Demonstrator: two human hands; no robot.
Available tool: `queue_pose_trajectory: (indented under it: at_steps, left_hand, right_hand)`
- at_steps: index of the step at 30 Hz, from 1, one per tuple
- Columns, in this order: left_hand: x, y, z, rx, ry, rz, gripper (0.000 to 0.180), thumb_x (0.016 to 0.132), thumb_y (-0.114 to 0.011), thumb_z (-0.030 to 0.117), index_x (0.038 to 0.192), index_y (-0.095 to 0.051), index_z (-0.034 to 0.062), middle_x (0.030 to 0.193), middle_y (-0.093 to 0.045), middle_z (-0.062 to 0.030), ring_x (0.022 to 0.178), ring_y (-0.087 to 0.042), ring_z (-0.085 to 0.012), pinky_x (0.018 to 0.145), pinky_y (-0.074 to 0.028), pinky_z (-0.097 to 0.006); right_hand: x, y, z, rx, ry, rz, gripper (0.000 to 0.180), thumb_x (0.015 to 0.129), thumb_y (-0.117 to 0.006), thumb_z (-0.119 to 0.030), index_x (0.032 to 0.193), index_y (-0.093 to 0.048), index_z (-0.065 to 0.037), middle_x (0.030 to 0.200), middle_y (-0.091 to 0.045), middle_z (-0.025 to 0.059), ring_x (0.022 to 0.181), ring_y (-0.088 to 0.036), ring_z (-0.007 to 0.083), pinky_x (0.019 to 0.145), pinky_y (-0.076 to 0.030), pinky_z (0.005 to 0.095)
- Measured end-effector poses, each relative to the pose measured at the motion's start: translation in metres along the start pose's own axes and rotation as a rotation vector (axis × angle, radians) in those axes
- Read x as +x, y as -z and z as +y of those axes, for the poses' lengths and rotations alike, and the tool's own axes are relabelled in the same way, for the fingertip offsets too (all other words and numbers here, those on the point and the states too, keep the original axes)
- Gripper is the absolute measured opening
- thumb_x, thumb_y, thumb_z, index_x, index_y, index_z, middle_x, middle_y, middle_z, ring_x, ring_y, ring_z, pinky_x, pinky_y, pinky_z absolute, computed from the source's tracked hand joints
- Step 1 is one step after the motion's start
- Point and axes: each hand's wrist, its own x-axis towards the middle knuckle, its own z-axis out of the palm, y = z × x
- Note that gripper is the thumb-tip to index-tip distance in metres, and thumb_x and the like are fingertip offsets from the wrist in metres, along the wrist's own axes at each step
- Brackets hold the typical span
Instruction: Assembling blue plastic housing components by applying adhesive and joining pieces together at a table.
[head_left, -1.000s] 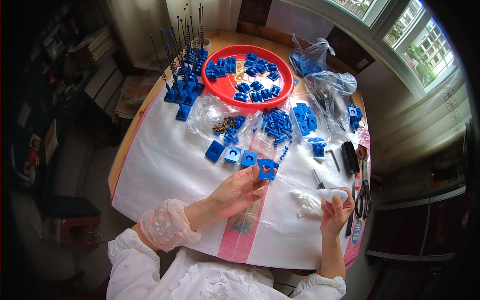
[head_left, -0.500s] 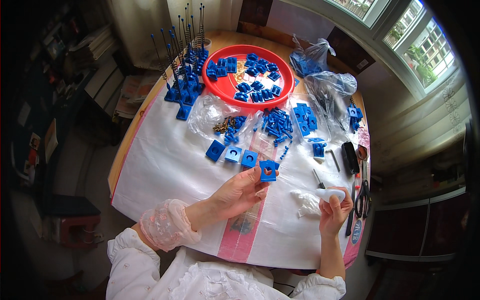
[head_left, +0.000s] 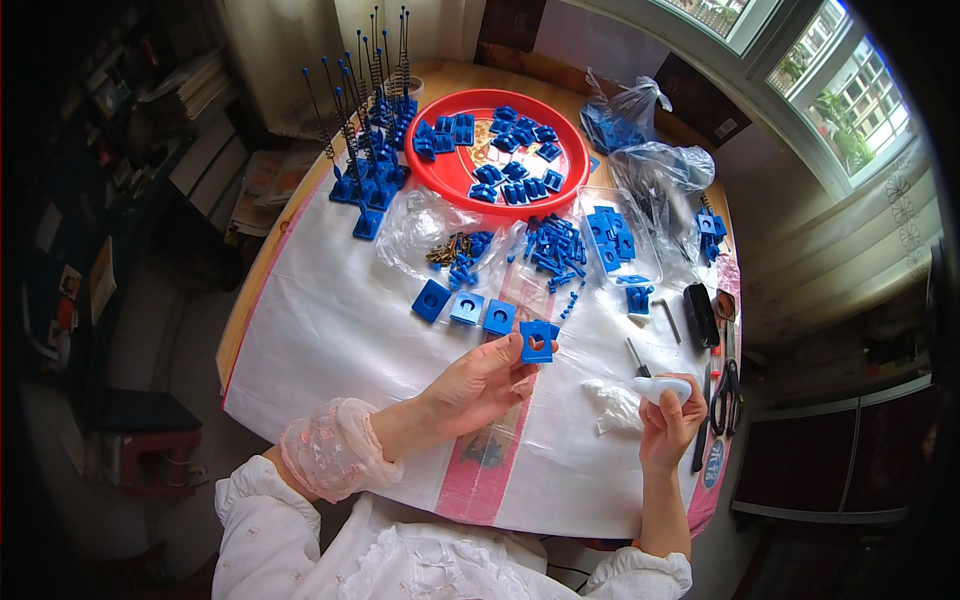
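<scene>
Between the thumb and fingers of my left hand [head_left: 480,385] is a blue square plastic part [head_left: 537,343] with a hole through it, held above the sheet. My right hand [head_left: 668,430] is closed round a white squeeze bottle [head_left: 662,386] with a thin dark nozzle pointing up and left, apart from the blue part. Just beyond my left hand lie three similar pieces in a slanting row: a blue square [head_left: 430,300], a shinier one [head_left: 466,308] and another blue square [head_left: 498,316]. A crumpled white tissue [head_left: 612,407] rests left of my right hand.
A red round tray [head_left: 416,172] bears several blue parts. Spring-topped blue assemblies [head_left: 368,185] rise at the far left. Blue pegs [head_left: 555,248] and a clear box [head_left: 652,262] lie centrally. At right are a hex key [head_left: 668,320], a black case [head_left: 700,315] and scissors [head_left: 730,398].
</scene>
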Motion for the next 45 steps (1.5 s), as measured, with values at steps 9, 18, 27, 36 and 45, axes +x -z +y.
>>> queue_pose_trajectory:
  at_steps: [9,18,27,36,45]
  left_hand:
    - [0.0004,0.0016,0.0000,0.006,-0.002,-0.015,0.036,0.097,-0.058,0.034,0.124,-0.056,0.0099,0.121,-0.059,-0.0020,0.101,-0.049,-0.0101,0.077,-0.042,-0.025]
    - [-0.0001,-0.0010,0.0008,0.011,0.000,-0.016,0.034,0.097,-0.059,0.033,0.123,-0.056,0.0112,0.119,-0.059,-0.0003,0.100,-0.049,-0.0089,0.077,-0.042,-0.024]
    - [-0.0002,-0.0002,0.0005,0.009,0.000,-0.003,0.035,0.097,-0.058,0.033,0.124,-0.056,0.0103,0.121,-0.059,-0.0017,0.100,-0.050,-0.0098,0.076,-0.041,-0.025]
    - [0.0003,0.0026,-0.0006,-0.005,-0.003,-0.016,0.035,0.097,-0.058,0.034,0.123,-0.057,0.0099,0.122,-0.060,-0.0028,0.103,-0.050,-0.0101,0.077,-0.041,-0.026]
    - [0.0009,0.0049,-0.0011,-0.007,-0.004,-0.021,0.036,0.097,-0.058,0.034,0.124,-0.056,0.0098,0.123,-0.059,-0.0034,0.103,-0.050,-0.0100,0.076,-0.042,-0.026]
  right_hand:
    - [0.0003,-0.0007,-0.0003,-0.010,0.000,0.004,0.025,0.087,-0.070,-0.018,0.093,-0.059,0.004,0.063,-0.045,-0.0042,0.047,-0.029,0.0005,0.043,-0.024,0.0199]
    - [0.0006,-0.0004,-0.0012,-0.010,-0.001,0.001,0.023,0.087,-0.069,-0.016,0.094,-0.059,0.004,0.064,-0.047,-0.0032,0.047,-0.030,0.0005,0.044,-0.024,0.0198]
    - [0.0004,-0.0001,-0.0005,-0.002,0.004,-0.012,0.020,0.089,-0.067,-0.014,0.094,-0.059,0.004,0.066,-0.048,-0.0025,0.047,-0.029,0.0005,0.044,-0.024,0.0193]
    - [0.0003,-0.0014,-0.0021,-0.010,-0.003,-0.011,0.018,0.089,-0.066,-0.013,0.094,-0.058,0.003,0.068,-0.050,-0.0014,0.047,-0.030,0.0006,0.044,-0.024,0.0198]
    - [0.0005,0.0000,-0.0021,-0.021,0.003,-0.028,0.019,0.089,-0.066,-0.013,0.094,-0.058,0.003,0.066,-0.048,-0.0023,0.048,-0.030,0.0012,0.044,-0.024,0.0202]
